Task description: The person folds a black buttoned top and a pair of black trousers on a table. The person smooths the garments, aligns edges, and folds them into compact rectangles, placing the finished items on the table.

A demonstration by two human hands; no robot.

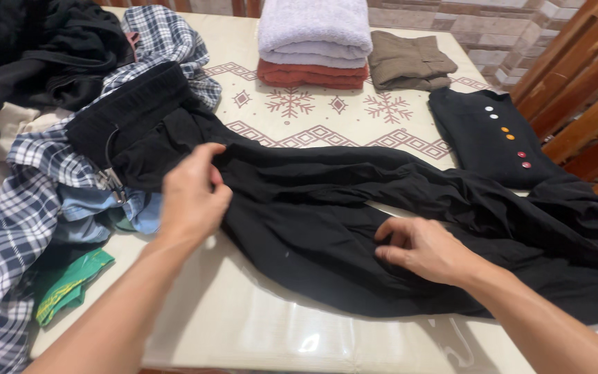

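Across the middle of the table [257, 325] I see black trousers [354, 208] spread out, waistband toward ten o'clock and legs running off toward three o'clock. My left hand [192, 197] sits at about nine o'clock of the trousers' centre, fingers curled and pinching a fold of the black cloth near the crotch. My right hand [423, 249] lies at about five o'clock of that centre, fingers bent and pressed into the fabric, gathering a small bunch of it; I cannot tell how firmly it grips.

At nine o'clock of the table a heap of loose clothes holds a blue-and-white checked shirt [19, 208], a black garment [36, 48] behind it, and a green cloth [70, 280] at the near edge. At twelve o'clock a folded pale lilac towel [313, 28] rests on a folded rust-red one [313, 75]. Just beside them, toward one o'clock, lies a folded brown garment [410, 62]. At two o'clock a folded black top with coloured buttons [479, 135] touches the trouser legs. A wooden chair [583, 90] stands beyond the table's right edge.
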